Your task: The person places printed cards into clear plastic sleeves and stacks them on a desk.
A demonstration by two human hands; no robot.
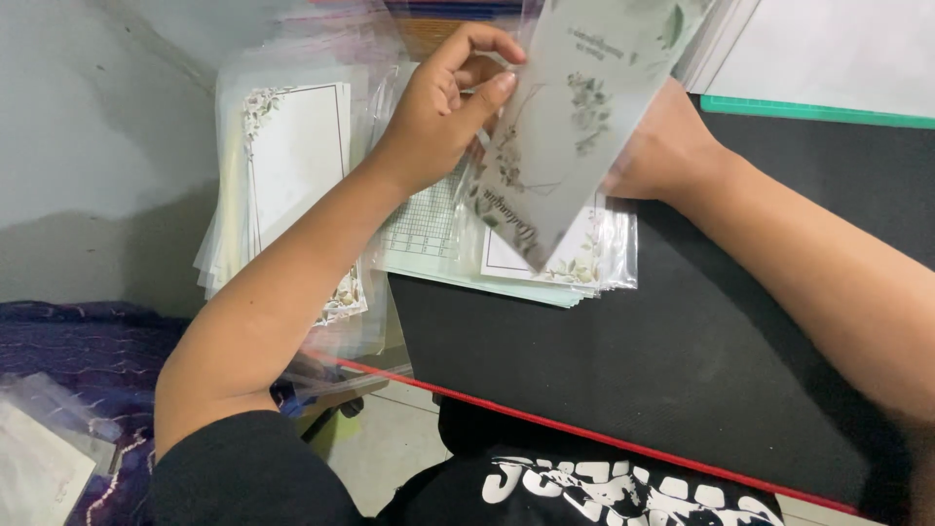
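Translucent card (575, 107), long and narrow, frosted grey-white with green leaf sprigs and a line of script near its lower end, held tilted above the back of the black mat (633, 360). Pinched at its left edge by the left hand (443, 112), thumb pressed on the front face, fingers curled over the top. Backed on the far side by the right hand (662, 146), mostly hidden behind the card; grip there not clear enough to tell. Hands close together, one at each long edge of the card.

Directly beneath the card, a low stack of sleeved cards (575, 258) in clear plastic, white with floral corners and thin black frames, lying at the mat's back-left corner. Just left of that stack, partly under the left wrist, a pale green grid sheet (424, 224). Further left, beyond the mat, a taller pile of sleeved white cards (292, 166) with a flower sprig at the top-left corner, resting against the grey wall (97, 127). Loose clear sleeves (341, 44) heaped behind both piles.

Along the mat's near edge, a thin red strip (584, 429). At the top right, a green-edged board (818, 112) carrying white sheets (838, 49). At the bottom left, a dark purple patterned cloth (88, 351) with another clear-wrapped pale card (39, 458) on it.
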